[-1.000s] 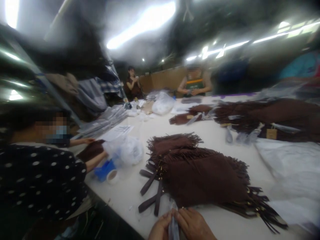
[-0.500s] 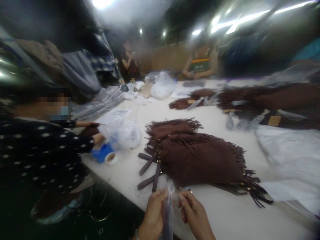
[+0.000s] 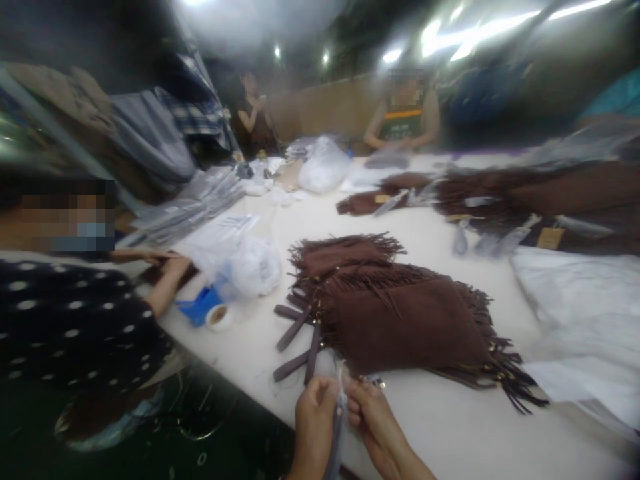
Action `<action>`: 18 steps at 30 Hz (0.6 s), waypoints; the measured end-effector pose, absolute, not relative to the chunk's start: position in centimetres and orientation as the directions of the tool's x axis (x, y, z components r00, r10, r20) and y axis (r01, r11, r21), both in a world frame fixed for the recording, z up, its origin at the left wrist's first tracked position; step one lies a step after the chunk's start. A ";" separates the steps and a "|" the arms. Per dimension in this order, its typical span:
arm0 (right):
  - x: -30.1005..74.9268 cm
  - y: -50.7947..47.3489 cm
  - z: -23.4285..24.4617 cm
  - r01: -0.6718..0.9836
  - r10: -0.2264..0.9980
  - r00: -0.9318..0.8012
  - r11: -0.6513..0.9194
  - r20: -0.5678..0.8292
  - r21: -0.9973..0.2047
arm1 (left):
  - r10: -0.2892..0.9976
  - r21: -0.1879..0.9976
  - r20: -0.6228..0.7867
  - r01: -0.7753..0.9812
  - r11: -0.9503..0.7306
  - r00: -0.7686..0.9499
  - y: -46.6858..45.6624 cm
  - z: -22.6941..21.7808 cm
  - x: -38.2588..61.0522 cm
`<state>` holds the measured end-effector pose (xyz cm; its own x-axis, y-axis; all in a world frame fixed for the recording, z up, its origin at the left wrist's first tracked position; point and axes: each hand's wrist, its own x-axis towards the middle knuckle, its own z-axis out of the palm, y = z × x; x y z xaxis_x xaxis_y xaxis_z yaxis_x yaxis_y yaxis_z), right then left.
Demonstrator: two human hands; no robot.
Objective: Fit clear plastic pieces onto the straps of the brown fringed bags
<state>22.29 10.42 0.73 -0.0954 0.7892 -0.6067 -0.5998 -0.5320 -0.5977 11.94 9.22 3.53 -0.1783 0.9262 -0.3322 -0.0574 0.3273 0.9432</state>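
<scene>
At the table's near edge, both hands work on a dark strap [image 3: 336, 437] that looks sleeved in clear plastic. My left hand [image 3: 314, 417] is closed around it, thumb and fingers near its upper end. Fingers pinched, my right hand [image 3: 373, 413] grips the thin clear plastic [image 3: 341, 380] at that same end. Just beyond the hands lies a stack of brown fringed bags [image 3: 400, 320], with wrist straps [image 3: 295, 333] sticking out on the left. A small metal clasp [image 3: 375, 381] shows beside my right fingers.
At left, a person in a polka-dot top [image 3: 75, 320] handles a brown piece near a blue tape dispenser [image 3: 200, 305] and a plastic bundle [image 3: 255, 267]. More brown bags [image 3: 565, 193] and white sheets [image 3: 580, 293] lie right. Two people are at the far side.
My right hand has moved in against the upper end of the strap, closer to my left hand. The co-worker at left has leaned away and shifted both hands left, onto the brown piece.
</scene>
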 end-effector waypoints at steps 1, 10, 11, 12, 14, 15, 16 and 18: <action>22.2 10.5 0.7 -0.601 0.790 -0.099 -0.532 -0.605 -0.597 | 0.911 0.925 -0.377 -0.129 0.358 -0.170 9.1 3.5 11.9; 22.2 10.2 0.6 -0.605 0.797 -0.083 -0.518 -0.599 -0.605 | 0.770 0.631 -0.629 -0.509 0.585 0.106 9.3 4.1 11.6; 22.2 10.2 0.5 -0.606 0.799 -0.086 -0.516 -0.595 -0.605 | 0.757 0.631 -0.643 -0.481 0.609 0.115 9.4 4.3 11.5; 22.2 10.1 0.6 -0.609 0.801 -0.090 -0.514 -0.591 -0.604 | 0.744 0.635 -0.659 -0.447 0.630 0.112 9.5 4.4 11.4; 22.3 10.1 0.6 -0.614 0.805 -0.093 -0.509 -0.586 -0.603 | 0.711 0.641 -0.698 -0.369 0.673 0.086 9.8 4.6 11.1; 22.3 10.1 0.6 -0.617 0.806 -0.094 -0.508 -0.585 -0.601 | 0.695 0.638 -0.715 -0.334 0.694 0.075 10.0 4.6 11.0; 22.3 10.1 0.7 -0.618 0.805 -0.096 -0.509 -0.585 -0.599 | 0.682 0.635 -0.727 -0.305 0.710 0.073 10.1 4.6 10.8; 22.3 10.1 0.7 -0.617 0.803 -0.106 -0.516 -0.587 -0.594 | 0.664 0.618 -0.739 -0.275 0.736 0.115 10.5 4.6 10.4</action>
